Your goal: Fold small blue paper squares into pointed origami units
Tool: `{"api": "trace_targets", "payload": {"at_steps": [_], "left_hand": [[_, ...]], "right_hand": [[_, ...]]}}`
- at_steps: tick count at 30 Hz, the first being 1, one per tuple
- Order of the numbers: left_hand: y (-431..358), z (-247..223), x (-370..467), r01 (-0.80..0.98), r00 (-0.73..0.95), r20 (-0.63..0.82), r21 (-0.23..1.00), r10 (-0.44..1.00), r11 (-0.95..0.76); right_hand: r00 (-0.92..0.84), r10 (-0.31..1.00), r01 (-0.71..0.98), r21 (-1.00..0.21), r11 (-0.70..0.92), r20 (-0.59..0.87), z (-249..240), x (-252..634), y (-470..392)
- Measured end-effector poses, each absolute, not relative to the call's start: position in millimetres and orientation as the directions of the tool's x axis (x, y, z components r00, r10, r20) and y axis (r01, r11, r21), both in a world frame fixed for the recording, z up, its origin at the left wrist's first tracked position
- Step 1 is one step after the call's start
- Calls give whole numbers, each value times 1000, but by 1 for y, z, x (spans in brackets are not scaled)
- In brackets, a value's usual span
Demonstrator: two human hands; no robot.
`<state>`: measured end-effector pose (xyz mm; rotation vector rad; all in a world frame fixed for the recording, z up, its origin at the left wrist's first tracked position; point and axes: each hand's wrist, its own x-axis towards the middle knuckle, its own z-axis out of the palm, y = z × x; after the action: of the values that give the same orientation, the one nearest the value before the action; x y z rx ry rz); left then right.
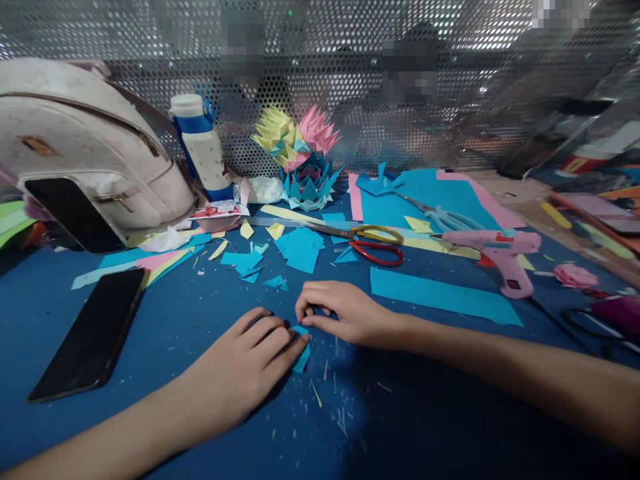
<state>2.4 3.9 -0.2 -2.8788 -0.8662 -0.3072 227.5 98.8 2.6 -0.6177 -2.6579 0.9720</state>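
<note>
A small blue paper piece (301,360) lies on the dark blue table, partly covered by my fingers. My left hand (255,350) rests over it, thumb and fingers closed down on its left and upper part. Curled at the paper's top edge, my right hand (343,310) has its thumb and index fingertip together in a pinch there. Most of the paper's folds are hidden. Just beyond my hands lie blue paper scraps (300,248) and scissors (377,243) with one yellow and one red handle loop. To the right is a long blue paper strip (445,295).
A pink glue gun (500,253) and light-blue scissors (445,217) lie right, by blue and pink sheets. Folded paper flowers (310,180) stand at the back. On the left are a black phone (93,333), another phone (75,213), a backpack (100,140) and a bottle (203,150).
</note>
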Motion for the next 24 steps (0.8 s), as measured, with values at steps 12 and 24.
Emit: {"api": "trace_targets", "payload": {"at_steps": [12,24], "left_hand": [[4,6,-6,498,856,163,-5,490,-867],[3,-3,-7,471,829,383,-87,407,-878]], "right_hand": [[-878,471,335,-593,733,87,10,228,91],[-804,595,545,-425,723,-19,19,225,65]]}}
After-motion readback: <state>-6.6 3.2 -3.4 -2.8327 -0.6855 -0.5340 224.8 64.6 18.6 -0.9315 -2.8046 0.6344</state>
